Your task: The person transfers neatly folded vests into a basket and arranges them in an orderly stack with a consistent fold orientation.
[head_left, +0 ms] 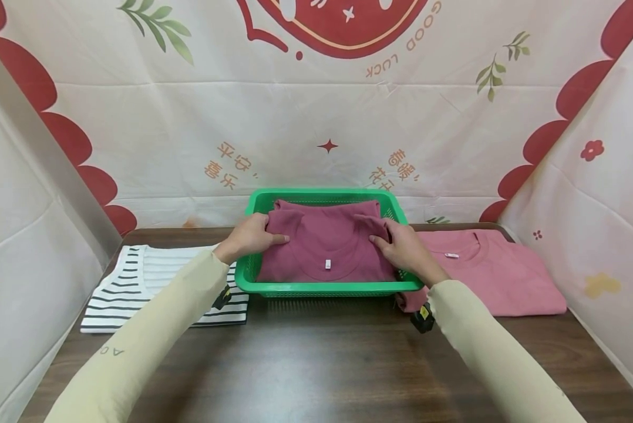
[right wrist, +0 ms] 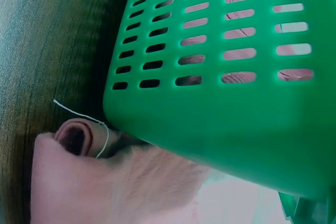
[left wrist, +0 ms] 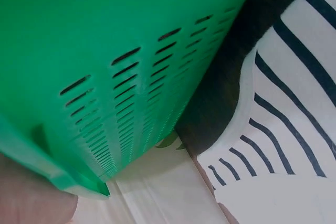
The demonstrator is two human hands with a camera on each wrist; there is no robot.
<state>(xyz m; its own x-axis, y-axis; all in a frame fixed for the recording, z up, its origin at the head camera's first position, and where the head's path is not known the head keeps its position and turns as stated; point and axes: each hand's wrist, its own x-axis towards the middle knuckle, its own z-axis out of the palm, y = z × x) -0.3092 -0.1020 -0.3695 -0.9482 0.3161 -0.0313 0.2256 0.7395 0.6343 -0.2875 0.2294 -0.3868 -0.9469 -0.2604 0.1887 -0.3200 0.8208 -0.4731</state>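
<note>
A dark pink shirt point(head_left: 324, 249) with a small white neck label point(head_left: 327, 264) lies folded inside a green plastic basket point(head_left: 327, 287). My left hand point(head_left: 249, 236) reaches over the basket's left rim and pinches the shirt's left edge, thumb on top. On the other side, my right hand point(head_left: 405, 248) pinches a raised fold at the shirt's right edge. Most fingers of both hands are hidden by cloth. In the left wrist view, part of the left hand point(left wrist: 34, 195) shows beside the slotted basket wall point(left wrist: 121, 30). The right wrist view shows the basket's wall point(right wrist: 210, 108), but no hand.
A white shirt with dark stripes point(head_left: 121, 296) lies left of the basket on the brown wooden table point(head_left: 306, 364). To the right is a folded lighter pink shirt point(head_left: 512, 279), its near edge rolled beside the basket. A printed cloth backdrop point(head_left: 295, 123) hangs behind.
</note>
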